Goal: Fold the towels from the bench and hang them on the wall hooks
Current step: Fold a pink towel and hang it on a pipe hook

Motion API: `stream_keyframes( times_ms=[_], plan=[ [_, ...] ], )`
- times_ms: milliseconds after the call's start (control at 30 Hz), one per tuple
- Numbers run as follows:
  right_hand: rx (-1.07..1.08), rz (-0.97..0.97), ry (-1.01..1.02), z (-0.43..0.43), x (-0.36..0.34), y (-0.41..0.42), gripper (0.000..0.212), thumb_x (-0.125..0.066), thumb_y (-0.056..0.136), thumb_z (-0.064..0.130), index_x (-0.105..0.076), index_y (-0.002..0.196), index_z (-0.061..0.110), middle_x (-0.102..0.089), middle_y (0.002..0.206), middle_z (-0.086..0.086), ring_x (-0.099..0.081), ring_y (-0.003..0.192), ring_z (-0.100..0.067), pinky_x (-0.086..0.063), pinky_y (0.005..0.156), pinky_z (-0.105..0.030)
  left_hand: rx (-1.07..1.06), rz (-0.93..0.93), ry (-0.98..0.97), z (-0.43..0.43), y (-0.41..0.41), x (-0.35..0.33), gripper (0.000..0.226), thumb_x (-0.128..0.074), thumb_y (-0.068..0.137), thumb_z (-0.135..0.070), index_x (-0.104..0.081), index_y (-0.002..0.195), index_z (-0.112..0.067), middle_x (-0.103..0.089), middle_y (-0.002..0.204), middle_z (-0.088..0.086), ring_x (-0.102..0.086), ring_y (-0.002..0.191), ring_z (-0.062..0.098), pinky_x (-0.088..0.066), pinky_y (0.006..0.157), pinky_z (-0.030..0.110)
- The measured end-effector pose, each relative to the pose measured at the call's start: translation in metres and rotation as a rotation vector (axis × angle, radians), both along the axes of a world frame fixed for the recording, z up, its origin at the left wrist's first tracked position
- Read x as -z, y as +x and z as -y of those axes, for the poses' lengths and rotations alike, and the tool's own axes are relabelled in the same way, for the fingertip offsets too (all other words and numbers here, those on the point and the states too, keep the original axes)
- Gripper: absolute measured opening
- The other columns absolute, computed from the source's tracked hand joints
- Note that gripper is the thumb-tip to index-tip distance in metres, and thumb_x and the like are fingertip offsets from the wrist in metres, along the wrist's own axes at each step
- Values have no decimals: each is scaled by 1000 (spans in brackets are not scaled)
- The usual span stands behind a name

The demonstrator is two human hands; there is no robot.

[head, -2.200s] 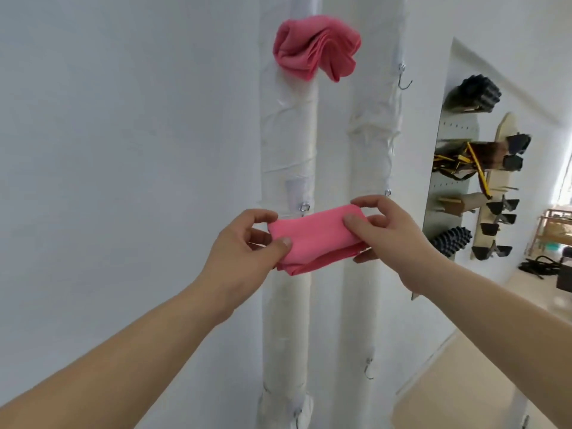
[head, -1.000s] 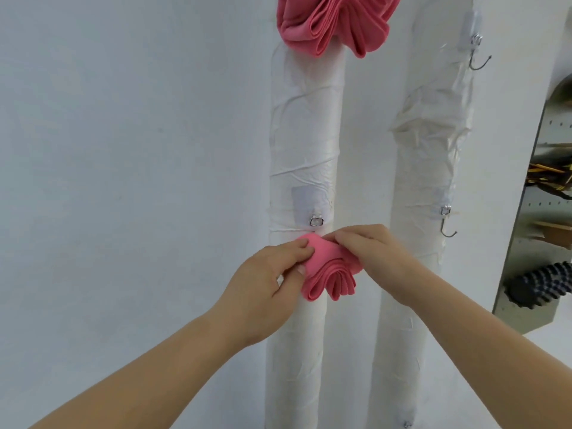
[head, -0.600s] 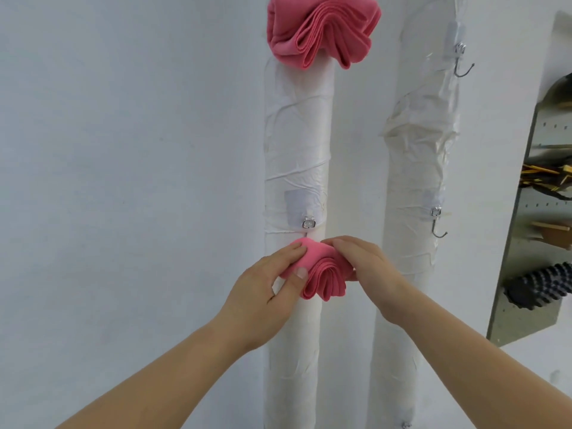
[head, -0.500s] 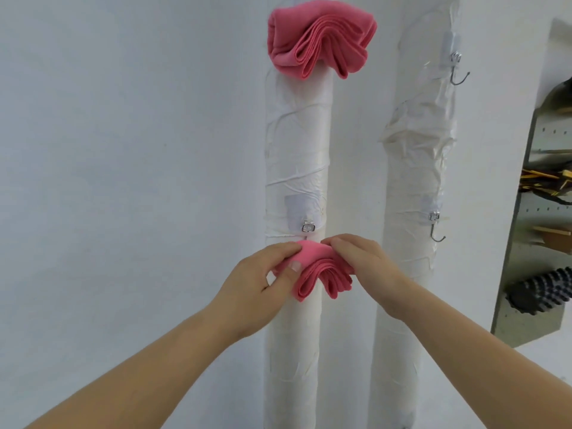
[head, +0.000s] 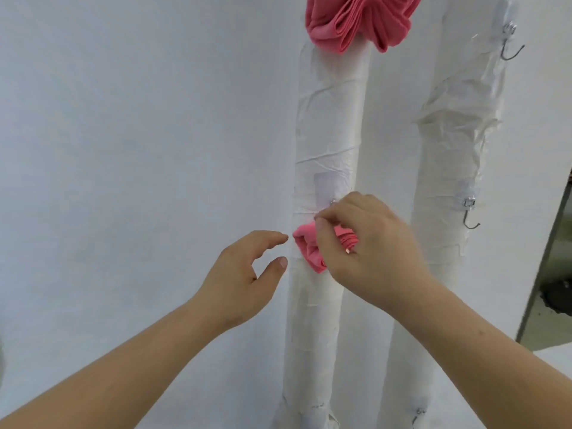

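A folded pink towel (head: 308,247) hangs bunched against the left white wrapped pipe (head: 328,125), just below a small metal hook whose base plate (head: 325,188) shows above my fingers. My right hand (head: 362,243) covers most of the towel and pinches its upper folds. My left hand (head: 244,274) hovers just left of the towel, fingers loosely spread, a small gap from the cloth. A second pink towel (head: 356,20) hangs bunched on a hook at the top of the same pipe.
The right wrapped pipe (head: 448,150) carries bare metal hooks at the top (head: 510,51), at mid height (head: 470,216) and near the bottom (head: 416,418). A plain white wall (head: 139,134) fills the left. A dark opening (head: 560,274) shows at the right edge.
My left hand has let go of the towel and drawn back to the left. My right hand has moved over the towel and still holds it under the hook.
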State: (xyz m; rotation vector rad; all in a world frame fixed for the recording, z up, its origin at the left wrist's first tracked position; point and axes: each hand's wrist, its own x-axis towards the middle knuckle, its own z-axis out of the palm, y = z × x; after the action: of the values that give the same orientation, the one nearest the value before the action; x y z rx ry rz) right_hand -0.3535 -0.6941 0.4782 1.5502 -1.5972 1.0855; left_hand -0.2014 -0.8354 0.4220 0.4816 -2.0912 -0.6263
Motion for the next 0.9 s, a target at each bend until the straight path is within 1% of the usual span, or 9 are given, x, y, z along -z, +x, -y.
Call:
stream_keyframes(
  times_ms=[67,167,267,333,467,633,733,800,900],
  plan=[
    [-64,7,30,5,15,21,17,-59,93,32,-71,82,27,-63,77,11,-59,75,-11,-51,65,-35,-35,27,53,0,18,17,35,-63,97,-33,-59,130,-44,-57,125,-38,-55,118,-5,-51,90,15],
    [-154,90,158,13,47,47,17,-56,92,37,-68,80,31,-63,75,14,-59,69,-9,-49,59,-32,-89,57,83,4,51,46,35,-64,96,-32,-60,129,-43,-60,123,-33,-58,117,0,-52,90,17],
    [-193,205,364,23,89,68,19,-53,91,44,-67,83,34,-66,79,18,-62,69,-9,-52,61,-31,-111,97,171,5,81,80,33,-63,97,-26,-62,127,-40,-63,116,-31,-61,110,-7,-49,79,10],
    [-174,269,503,26,120,77,19,-53,93,45,-67,84,35,-68,81,20,-64,72,-7,-54,66,-31,-102,150,238,3,94,106,33,-62,98,-22,-63,127,-38,-64,114,-29,-62,106,-9,-48,77,7],
    [-44,473,742,9,180,94,17,-56,94,49,-69,91,38,-68,82,22,-63,76,-3,-54,73,-26,-35,230,376,-7,119,165,36,-63,97,-16,-64,128,-34,-65,122,-24,-65,104,-4,-48,84,7],
    [161,771,1019,-47,259,133,28,-58,94,53,-69,115,37,-69,93,19,-64,87,-3,-55,87,-32,149,422,534,-32,159,229,41,-62,96,-15,-60,127,-43,-67,117,-21,-67,92,2,-50,81,12],
    [246,922,1057,-97,287,187,31,-56,95,51,-69,118,35,-70,97,18,-64,88,-1,-55,86,-27,280,522,591,-55,185,257,41,-65,96,-16,-58,119,-49,-69,110,-22,-64,92,-5,-49,81,12],
    [328,1012,1040,-130,299,226,27,-55,96,51,-68,116,37,-69,100,19,-64,91,0,-56,87,-28,357,586,615,-74,202,273,39,-65,96,-15,-61,123,-42,-71,107,-19,-63,94,-7,-50,84,10],
    [480,1101,1053,-188,308,283,36,-52,96,56,-64,124,37,-67,105,21,-63,92,0,-55,86,-27,499,700,602,-117,226,301,40,-65,94,-16,-63,130,-33,-71,107,-18,-65,95,-6,-51,85,10]
  ],
)
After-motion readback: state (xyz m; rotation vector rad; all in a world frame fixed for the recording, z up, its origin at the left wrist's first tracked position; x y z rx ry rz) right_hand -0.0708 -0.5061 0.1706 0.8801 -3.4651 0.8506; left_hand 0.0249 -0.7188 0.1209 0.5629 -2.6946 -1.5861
